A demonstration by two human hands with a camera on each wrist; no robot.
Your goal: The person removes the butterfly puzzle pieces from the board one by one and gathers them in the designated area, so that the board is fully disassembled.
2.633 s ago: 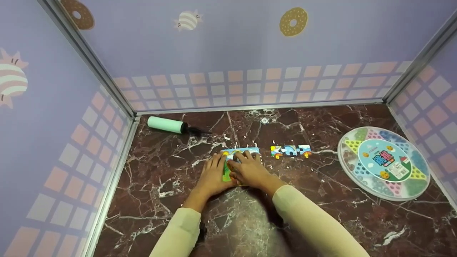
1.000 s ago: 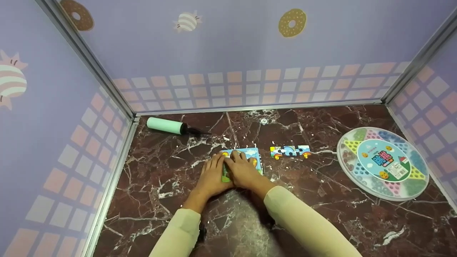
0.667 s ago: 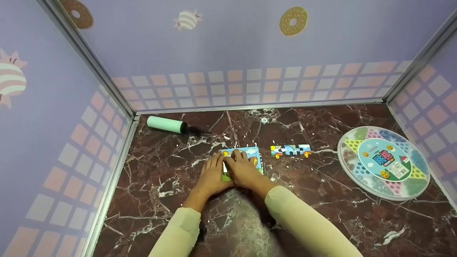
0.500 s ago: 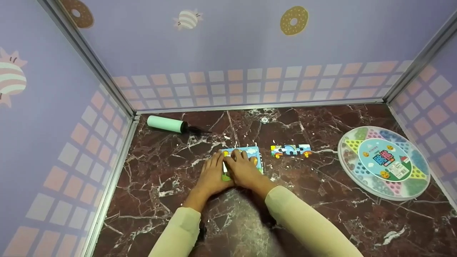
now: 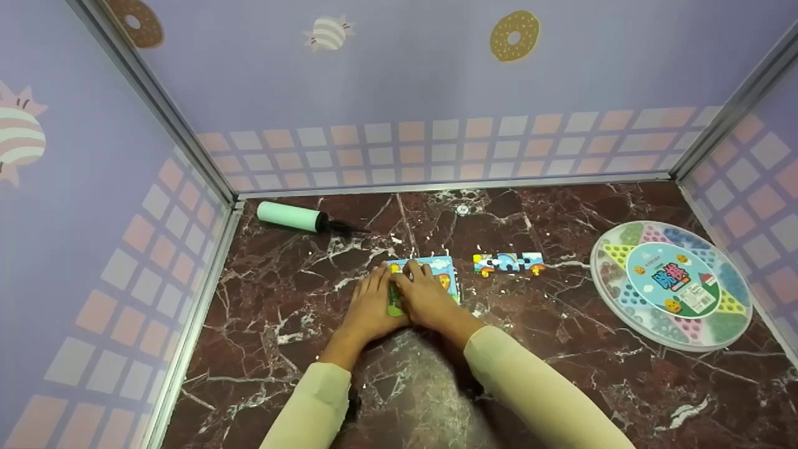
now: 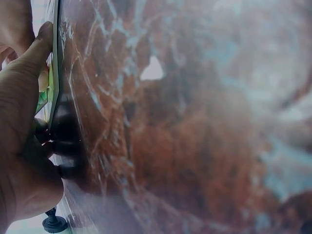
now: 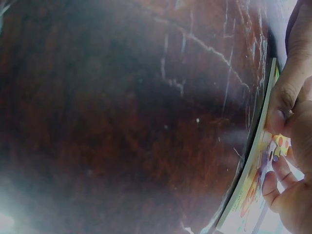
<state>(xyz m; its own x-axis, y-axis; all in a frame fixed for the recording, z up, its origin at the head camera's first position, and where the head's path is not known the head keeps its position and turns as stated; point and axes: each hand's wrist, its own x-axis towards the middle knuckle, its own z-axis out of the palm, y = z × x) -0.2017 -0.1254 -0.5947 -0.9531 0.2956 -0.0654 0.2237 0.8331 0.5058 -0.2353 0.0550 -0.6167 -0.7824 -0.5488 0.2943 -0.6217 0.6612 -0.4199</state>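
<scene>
A colourful jigsaw puzzle board (image 5: 442, 265) lies on the dark marbled tabletop under both hands. My left hand (image 5: 372, 310) rests along its left side with fingers extended, the thumb at the near edge. My right hand (image 5: 429, 300) bends over the middle of the board, close against the left. In the right wrist view a small yellow puzzle piece with red dots (image 7: 282, 142) shows at the right fingers, which pinch it; the hand hides most of it. Right of the board lie a few joined puzzle pieces (image 5: 508, 263).
A mint-green hand pump (image 5: 290, 216) with a black end lies at the back left. A small round white disc (image 5: 462, 210) sits near the back wall. At the right is a large round Chinese checkers box (image 5: 673, 284). Patterned walls (image 5: 374, 81) enclose the back and sides.
My right hand has shifted left on the board, uncovering its right part. A white patch seen between the hands about half a second ago now looks green. The left hand stays put.
</scene>
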